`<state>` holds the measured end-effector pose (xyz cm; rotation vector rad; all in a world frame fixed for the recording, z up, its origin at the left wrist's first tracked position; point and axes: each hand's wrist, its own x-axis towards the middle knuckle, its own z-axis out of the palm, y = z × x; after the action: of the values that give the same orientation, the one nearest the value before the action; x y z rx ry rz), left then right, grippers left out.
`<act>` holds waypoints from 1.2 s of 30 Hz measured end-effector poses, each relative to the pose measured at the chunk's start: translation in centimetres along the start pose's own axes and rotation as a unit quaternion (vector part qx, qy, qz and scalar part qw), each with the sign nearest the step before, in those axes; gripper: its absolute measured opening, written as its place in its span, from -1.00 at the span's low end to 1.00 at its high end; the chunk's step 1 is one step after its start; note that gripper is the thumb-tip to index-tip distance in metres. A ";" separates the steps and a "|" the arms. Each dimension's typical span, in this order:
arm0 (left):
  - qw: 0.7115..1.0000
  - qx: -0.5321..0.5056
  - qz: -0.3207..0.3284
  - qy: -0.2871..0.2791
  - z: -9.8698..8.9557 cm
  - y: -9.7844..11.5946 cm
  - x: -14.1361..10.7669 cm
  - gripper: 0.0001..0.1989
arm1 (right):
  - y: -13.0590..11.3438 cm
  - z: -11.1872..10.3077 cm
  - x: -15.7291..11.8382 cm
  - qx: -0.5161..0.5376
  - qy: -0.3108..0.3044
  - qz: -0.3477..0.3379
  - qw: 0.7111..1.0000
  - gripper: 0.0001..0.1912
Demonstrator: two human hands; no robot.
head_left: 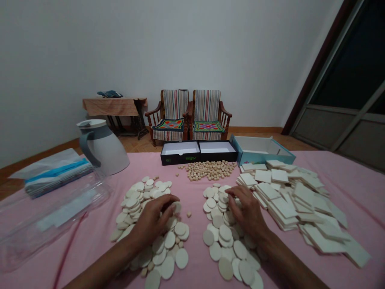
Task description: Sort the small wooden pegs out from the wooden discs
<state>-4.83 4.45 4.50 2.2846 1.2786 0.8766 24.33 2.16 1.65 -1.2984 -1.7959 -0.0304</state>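
My left hand (158,218) is over the left pile of pale round wooden discs (170,240), its thumb and forefinger closed on one wooden disc (177,207) at the pile's right side. A few small wooden cubes (150,265) lie among these discs. My right hand (248,210) rests at the right pile of discs (225,232). Its fingers are bent and apart at the upper discs, and I see no disc plainly held in them. Between the piles, a single small cube (189,214) lies on the pink cloth (197,249).
Small wooden cubes (210,170) are heaped before a black two-part box (180,159). Behind the square wooden tiles (282,200) at right stands a light-blue box (264,156). A jug (106,150), a tissue pack (57,176) and a clear plastic tray (57,220) are at left.
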 end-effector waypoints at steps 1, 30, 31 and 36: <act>0.999 -0.026 0.002 -0.031 0.5 0.8 0.6 -0.79 | 0.3 0.0 0.0 -0.002 0.000 0.002 1.000 -0.82; 0.956 0.183 0.056 -0.221 4.0 1.0 3.9 -0.81 | 1.0 1.2 -0.7 -0.023 -0.083 0.012 0.996 -0.83; 0.956 0.184 0.054 -0.221 4.0 1.1 3.9 -0.81 | 1.0 1.2 -0.7 -0.025 -0.087 0.012 0.996 -0.83; 0.956 0.185 0.053 -0.222 4.2 1.0 4.0 -0.81 | 1.1 1.2 -0.6 -0.033 -0.095 0.008 0.995 -0.83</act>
<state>0.22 7.31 3.32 2.6533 1.1933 0.1268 24.46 2.76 0.03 -1.4018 -1.9590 0.0459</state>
